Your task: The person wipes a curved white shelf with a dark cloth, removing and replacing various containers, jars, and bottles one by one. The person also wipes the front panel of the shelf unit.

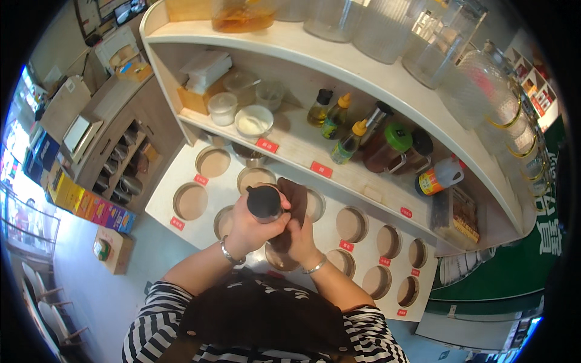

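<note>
In front of my chest, my left hand [245, 229] grips a bottle or dispenser with a black lid [264, 203]; its lower body is mostly hidden by my hands. A dark brown cloth [294, 199] is bunched in my right hand [303, 242], pressed against the bottle's side. Both hands are above a white counter panel [154, 206] with rows of round holes. One such round hole [190, 202] lies to the left of my hands, with a red label [177, 223] beside it.
Above the counter, a shelf holds a white bowl of pale powder [254, 121], a lidded white jar [222, 109], sauce bottles [347, 141] and a green-lidded pitcher [389, 147]. Clear glass jars [383, 31] line the upper shelf. A cardboard box [113, 250] stands on the floor at left.
</note>
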